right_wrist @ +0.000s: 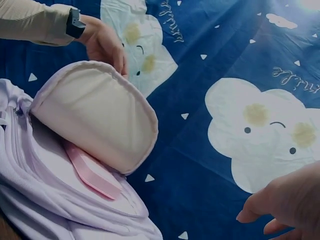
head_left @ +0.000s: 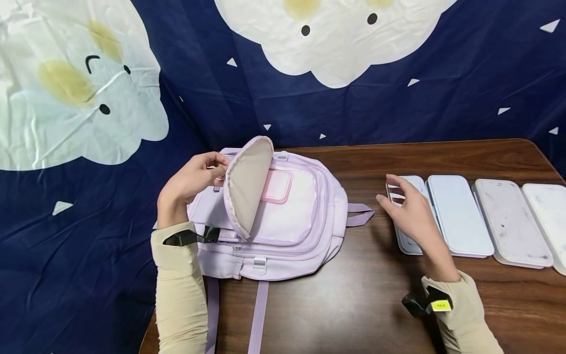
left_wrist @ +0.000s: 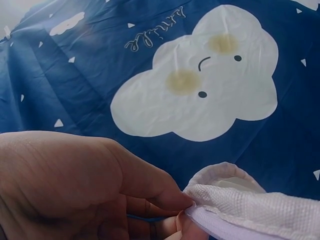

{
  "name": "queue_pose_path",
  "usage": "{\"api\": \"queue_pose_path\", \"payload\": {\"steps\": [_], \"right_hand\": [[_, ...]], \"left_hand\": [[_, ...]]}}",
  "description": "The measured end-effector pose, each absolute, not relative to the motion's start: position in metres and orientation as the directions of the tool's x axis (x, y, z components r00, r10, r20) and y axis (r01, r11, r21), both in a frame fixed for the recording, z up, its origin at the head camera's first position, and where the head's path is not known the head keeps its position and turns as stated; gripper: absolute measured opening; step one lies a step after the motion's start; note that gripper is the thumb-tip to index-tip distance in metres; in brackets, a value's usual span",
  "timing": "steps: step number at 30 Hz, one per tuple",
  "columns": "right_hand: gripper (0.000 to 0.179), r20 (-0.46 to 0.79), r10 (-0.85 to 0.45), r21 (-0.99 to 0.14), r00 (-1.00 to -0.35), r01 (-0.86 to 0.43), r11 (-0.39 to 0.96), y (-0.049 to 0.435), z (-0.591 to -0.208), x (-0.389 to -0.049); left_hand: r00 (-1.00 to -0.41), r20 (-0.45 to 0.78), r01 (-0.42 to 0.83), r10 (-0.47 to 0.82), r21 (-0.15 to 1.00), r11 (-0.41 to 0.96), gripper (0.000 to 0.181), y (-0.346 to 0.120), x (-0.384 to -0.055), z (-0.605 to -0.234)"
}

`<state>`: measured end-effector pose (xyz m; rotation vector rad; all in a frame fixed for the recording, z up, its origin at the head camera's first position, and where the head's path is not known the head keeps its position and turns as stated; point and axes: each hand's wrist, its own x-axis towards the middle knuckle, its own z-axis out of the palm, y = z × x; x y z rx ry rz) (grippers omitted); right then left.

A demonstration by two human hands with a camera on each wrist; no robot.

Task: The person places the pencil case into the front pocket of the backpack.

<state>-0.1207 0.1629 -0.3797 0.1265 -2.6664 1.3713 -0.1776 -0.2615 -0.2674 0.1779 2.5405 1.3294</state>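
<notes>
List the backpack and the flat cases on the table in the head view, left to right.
Lilac backpack, partly covered case, pale blue case, smudged greyish case, white case cut off by the edge.

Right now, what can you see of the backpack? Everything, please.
The backpack is pale lilac, fabric by its look, with a metal-looking zip pull, light buckles and straps trailing toward the camera. It lies front up on the brown wood-look table. Its rounded front flap stands raised, showing a cream lining; the left hand pinches the flap's edge. A pink case rests against the pale panel, partly hidden by the flap.
</notes>
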Motion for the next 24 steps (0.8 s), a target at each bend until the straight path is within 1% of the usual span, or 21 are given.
{"api": "queue_pose_path", "payload": {"steps": [4, 10, 17, 24], "right_hand": [[0.056, 0.173, 0.009, -0.776, -0.985, -0.13, 0.617, 0.173, -0.382, -0.114], [0.061, 0.148, 0.04, -0.736, -0.988, -0.083, 0.671, 0.185, -0.387, -0.105], [0.069, 0.071, 0.063, -0.698, -0.995, -0.005, 0.716, 0.193, -0.4, -0.099], [0.069, 0.069, 0.097, -0.665, -0.993, 0.027, 0.747, 0.199, -0.412, -0.094]], "left_hand": [[-0.957, -0.171, -0.009, 0.234, 0.824, 0.566, 0.024, -0.262, -0.178, -0.269], [-0.959, -0.167, -0.006, 0.228, 0.819, 0.574, 0.024, -0.264, -0.178, -0.27], [-0.96, -0.162, -0.001, 0.227, 0.816, 0.578, 0.023, -0.265, -0.176, -0.271], [-0.961, -0.156, 0.004, 0.23, 0.818, 0.575, 0.024, -0.264, -0.178, -0.272]]}}
